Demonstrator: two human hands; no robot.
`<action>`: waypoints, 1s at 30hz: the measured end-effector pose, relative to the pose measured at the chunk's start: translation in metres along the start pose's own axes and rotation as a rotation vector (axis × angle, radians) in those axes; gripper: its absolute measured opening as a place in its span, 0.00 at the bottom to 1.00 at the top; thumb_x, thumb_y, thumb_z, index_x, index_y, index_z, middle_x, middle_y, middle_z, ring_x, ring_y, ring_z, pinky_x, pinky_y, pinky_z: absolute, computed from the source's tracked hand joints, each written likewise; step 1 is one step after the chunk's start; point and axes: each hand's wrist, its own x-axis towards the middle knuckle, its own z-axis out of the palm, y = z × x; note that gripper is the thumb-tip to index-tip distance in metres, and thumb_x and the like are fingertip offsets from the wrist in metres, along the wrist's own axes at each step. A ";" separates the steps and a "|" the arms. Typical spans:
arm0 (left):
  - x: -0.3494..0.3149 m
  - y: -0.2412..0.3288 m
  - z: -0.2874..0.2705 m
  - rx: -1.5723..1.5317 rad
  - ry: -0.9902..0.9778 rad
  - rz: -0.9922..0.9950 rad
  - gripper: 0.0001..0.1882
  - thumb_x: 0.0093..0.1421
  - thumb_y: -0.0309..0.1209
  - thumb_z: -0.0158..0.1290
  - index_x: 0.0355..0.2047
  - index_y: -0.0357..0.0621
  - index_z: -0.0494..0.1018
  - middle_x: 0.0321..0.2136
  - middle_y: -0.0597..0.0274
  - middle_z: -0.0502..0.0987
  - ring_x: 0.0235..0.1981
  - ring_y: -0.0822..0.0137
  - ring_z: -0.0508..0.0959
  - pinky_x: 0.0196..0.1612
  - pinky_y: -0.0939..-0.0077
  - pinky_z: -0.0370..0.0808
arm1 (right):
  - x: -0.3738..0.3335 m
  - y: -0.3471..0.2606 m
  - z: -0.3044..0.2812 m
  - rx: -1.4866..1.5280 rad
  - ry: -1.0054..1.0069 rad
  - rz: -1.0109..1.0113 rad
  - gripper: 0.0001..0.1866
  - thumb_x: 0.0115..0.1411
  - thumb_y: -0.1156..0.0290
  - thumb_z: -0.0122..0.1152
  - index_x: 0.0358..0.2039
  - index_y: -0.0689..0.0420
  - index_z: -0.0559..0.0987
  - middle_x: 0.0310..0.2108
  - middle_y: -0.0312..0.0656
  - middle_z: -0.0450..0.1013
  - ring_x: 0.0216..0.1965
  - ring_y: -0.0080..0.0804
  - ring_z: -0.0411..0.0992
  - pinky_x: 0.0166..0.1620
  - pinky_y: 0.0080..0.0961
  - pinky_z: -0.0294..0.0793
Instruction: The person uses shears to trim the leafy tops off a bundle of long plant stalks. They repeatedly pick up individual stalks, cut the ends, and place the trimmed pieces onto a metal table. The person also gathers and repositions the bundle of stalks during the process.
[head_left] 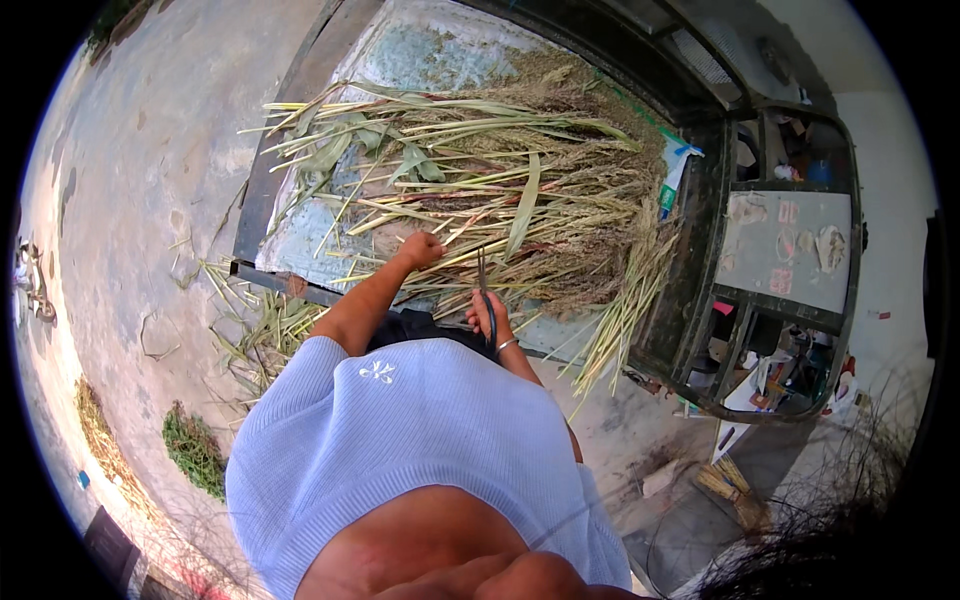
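Note:
My left hand (421, 250) is closed in a fist over the cut ends of a pile of dry grain stalks (470, 205); a stalk seems to run out of it toward the upper right. In my right hand (490, 316) is a pair of scissors (483, 275) with dark handles, its narrow blades pointing away from me among the near stalks. The stalks lie side by side, yellow-green cut ends to the left and brownish seed heads (600, 240) to the right. A broad dry leaf (524, 208) rests across them.
The pile lies on a pale sheet (300, 235) in a truck bed; the truck's cab (785, 245) stands to the right. Thin stalks (630, 310) hang over the bed's near right edge. More stalks (275, 325) and a green plant heap (192, 450) lie on the concrete at left.

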 end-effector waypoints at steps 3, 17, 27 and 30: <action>-0.004 0.000 0.003 -0.147 0.080 0.053 0.15 0.50 0.41 0.54 0.19 0.40 0.74 0.13 0.57 0.72 0.17 0.64 0.74 0.23 0.70 0.69 | 0.000 -0.003 -0.001 -0.056 0.001 0.017 0.17 0.57 0.54 0.52 0.35 0.56 0.68 0.18 0.32 0.67 0.16 0.15 0.63 0.16 0.13 0.62; -0.118 -0.004 -0.044 0.129 -0.022 0.494 0.07 0.47 0.31 0.56 0.22 0.42 0.72 0.20 0.55 0.73 0.24 0.53 0.72 0.28 0.64 0.68 | 0.034 0.010 0.010 -0.463 -0.342 -0.227 0.20 0.55 0.57 0.56 0.36 0.64 0.71 0.29 0.47 0.71 0.29 0.33 0.69 0.34 0.26 0.69; -0.145 0.007 -0.074 0.503 0.124 0.554 0.09 0.40 0.36 0.56 0.18 0.46 0.70 0.20 0.61 0.71 0.28 0.57 0.71 0.30 0.64 0.70 | 0.008 -0.012 0.001 -0.369 -0.296 -0.028 0.18 0.58 0.56 0.51 0.42 0.56 0.68 0.22 0.32 0.65 0.21 0.18 0.62 0.22 0.16 0.63; -0.145 0.005 -0.065 0.577 0.097 0.567 0.08 0.40 0.36 0.55 0.17 0.47 0.70 0.19 0.61 0.70 0.27 0.58 0.71 0.30 0.64 0.70 | 0.015 -0.008 0.003 -0.481 -0.263 -0.156 0.19 0.54 0.57 0.57 0.37 0.60 0.72 0.23 0.37 0.69 0.23 0.25 0.67 0.28 0.23 0.67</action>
